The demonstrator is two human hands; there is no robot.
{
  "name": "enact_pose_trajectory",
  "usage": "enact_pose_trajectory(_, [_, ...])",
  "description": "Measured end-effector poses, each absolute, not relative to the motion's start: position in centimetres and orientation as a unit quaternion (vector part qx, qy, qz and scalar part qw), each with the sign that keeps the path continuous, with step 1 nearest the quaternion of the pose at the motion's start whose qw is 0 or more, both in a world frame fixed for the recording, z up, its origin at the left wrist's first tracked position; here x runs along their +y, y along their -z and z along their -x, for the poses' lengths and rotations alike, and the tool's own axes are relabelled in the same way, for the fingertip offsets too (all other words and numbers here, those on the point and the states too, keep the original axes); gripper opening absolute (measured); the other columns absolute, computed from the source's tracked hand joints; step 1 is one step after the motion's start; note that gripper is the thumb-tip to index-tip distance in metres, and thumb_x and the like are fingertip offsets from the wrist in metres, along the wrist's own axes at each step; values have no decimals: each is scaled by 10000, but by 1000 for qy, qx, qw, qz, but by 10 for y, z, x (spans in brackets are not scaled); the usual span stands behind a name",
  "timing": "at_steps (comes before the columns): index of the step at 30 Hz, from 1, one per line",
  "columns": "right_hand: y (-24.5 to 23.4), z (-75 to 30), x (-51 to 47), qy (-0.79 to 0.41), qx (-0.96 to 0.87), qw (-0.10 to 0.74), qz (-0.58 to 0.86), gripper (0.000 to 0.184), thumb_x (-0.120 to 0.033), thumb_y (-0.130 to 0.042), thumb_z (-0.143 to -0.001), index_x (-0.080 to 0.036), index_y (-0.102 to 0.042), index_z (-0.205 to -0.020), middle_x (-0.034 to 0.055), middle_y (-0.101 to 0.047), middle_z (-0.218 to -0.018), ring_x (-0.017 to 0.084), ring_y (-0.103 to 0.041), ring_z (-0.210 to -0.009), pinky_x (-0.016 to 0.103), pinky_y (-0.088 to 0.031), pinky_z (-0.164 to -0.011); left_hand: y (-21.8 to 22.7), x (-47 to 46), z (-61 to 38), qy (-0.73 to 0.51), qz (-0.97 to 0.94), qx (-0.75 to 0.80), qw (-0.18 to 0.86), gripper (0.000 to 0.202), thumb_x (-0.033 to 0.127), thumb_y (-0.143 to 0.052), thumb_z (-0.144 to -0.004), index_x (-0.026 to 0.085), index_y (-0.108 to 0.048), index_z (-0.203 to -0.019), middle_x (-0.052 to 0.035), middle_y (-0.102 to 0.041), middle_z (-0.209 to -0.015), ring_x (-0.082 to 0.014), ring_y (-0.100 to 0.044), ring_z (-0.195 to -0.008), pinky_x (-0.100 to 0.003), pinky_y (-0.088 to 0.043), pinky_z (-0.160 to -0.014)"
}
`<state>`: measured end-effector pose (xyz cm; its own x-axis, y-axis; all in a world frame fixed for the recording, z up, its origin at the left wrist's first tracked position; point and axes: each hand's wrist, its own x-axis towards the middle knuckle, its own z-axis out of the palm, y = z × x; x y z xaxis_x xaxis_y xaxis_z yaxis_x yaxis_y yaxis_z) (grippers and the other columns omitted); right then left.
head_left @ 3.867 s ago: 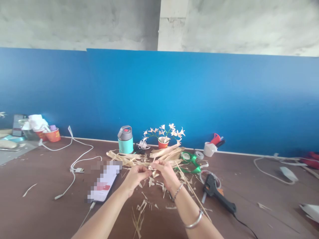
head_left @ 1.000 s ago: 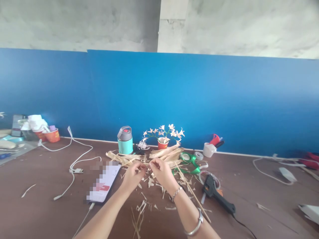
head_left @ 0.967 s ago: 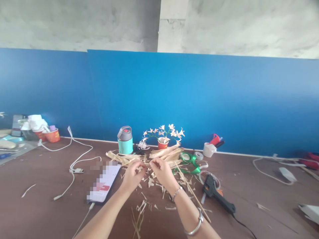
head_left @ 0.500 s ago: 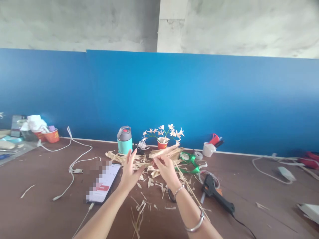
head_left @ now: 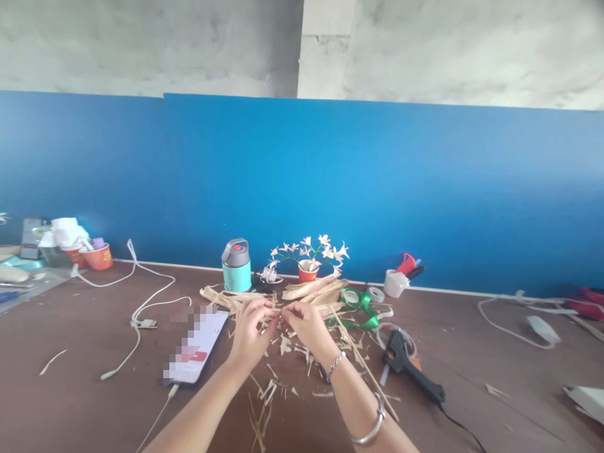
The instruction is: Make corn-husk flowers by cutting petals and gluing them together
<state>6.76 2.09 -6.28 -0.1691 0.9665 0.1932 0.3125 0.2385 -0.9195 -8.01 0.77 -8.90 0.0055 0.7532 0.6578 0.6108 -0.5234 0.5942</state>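
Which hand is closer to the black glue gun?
The right. The right hand is left of the black glue gun, over the scraps; the left hand is farther left, on the right hand's far side from it.

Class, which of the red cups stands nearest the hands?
The red cup holding pale flowers, behind the straw-coloured strips; the other two red cups stand far left.

I can read no words, numbers or brands from here. The phone (head_left: 202, 345) has a lit, partly pixelated screen whose marks blur beyond reading. Yellow print on the left-hand red cup (head_left: 99, 257) is too small for me, like that on the middle cup (head_left: 308, 275).
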Motion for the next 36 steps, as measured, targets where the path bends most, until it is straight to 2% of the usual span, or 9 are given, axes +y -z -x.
enact_pose_trajectory(5, [63, -69, 20, -440, -645, 394, 485, 217, -307, -504, -748, -140, -609, -657, -23, -529, -495, 85, -429, -445, 182, -332, -428, 90, 3, 79, -516, -722, 461, -9, 142, 274, -543, -803, 226, -659, -738, -43, -668, -820, -214, -577, -849, -374, -412, -818])
enact_pose_trajectory(11, [61, -72, 19, -413, -695, 364, 461, 240, -259, -458, -757, -149, -543, -560, -45, -453, -465, 72, -379, -432, 183, -307, -425, 88, 0, 78, -479, -752, 453, 2, 232, 247, -472, -846, 238, -635, -1011, -42, -662, -851, -207, -573, -851, -363, -393, -814])
enact_pose_trajectory(17, [55, -74, 16, -369, -723, 357, 462, 229, -193, -467, -724, -147, -562, -521, -49, -437, -432, 81, -378, -446, 197, -290, -445, 88, 0, 79, -449, -760, 471, -1, 184, 262, -459, -852, 221, -638, -850, -50, -645, -848, -220, -543, -872, -370, -377, -804])
enact_pose_trajectory(20, [56, -73, 15, -349, -721, 370, 471, 162, -192, -483, -725, -148, -639, -711, -24, -556, -535, 103, -469, -497, 202, -350, -486, 88, 2, 79, -460, -741, 490, 12, 156, 261, -470, -836, 211, -606, -778, -47, -634, -822, -226, -536, -863, -380, -376, -800])
enact_pose_trajectory(22, [56, -72, 14, -319, -727, 380, 474, 190, -159, -514, -689, -155, -641, -831, 0, -620, -643, 123, -531, -569, 209, -393, -539, 87, 3, 78, -465, -729, 501, 38, 139, 260, -489, -816, 204, -577, -724, -41, -620, -785, -228, -537, -844, -378, -383, -783])
enact_pose_trajectory(27, [56, -71, 13, -218, -760, 378, 482, 162, -88, -508, -638, -170, -637, -694, 23, -629, -678, 147, -560, -648, 233, -414, -616, 87, 5, 76, -486, -700, 504, 137, 151, 254, -501, -781, 195, -534, -646, -15, -579, -699, -200, -548, -747, -335, -417, -723])
enact_pose_trajectory(32, [57, -73, 17, -335, -704, 371, 504, 168, -140, -495, -655, -158, -642, -735, -7, -606, -603, 111, -512, -515, 205, -392, -501, 87, 4, 76, -508, -661, 502, 229, 118, 281, -506, -786, 184, -572, -779, -22, -612, -776, -191, -583, -758, -299, -451, -684])
enact_pose_trajectory(36, [59, -74, 20, -402, -670, 368, 504, 144, -178, -505, -663, -143, -633, -719, -18, -579, -571, 91, -471, -466, 192, -360, -446, 86, 3, 76, -509, -676, 502, 177, 115, 292, -522, -785, 189, -573, -775, -33, -618, -778, -202, -583, -776, -324, -458, -713])
